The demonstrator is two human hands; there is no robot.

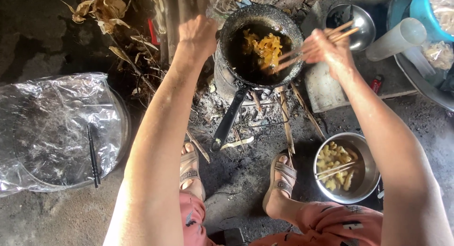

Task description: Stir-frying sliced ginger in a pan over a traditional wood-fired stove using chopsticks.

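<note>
A black frying pan (283, 24) sits over a small fire stand, with yellow fried strips (265, 48) in dark oil. My right hand (328, 50) grips a pair of long wooden chopsticks (309, 43) whose tips reach into the strips. My left hand (197, 34) is closed in a fist just left of the pan's rim, with nothing visible in it. The pan's long black handle (229, 118) points toward my feet.
A metal bowl (368, 154) of fried pieces with chopsticks across it stands by my right foot. A plastic-covered round tray (61, 132) with black chopsticks lies at left. An empty metal bowl (364, 24), a clear tube (396, 38), a red lighter (376, 84) and basins lie at right. Ash and sticks surround the fire.
</note>
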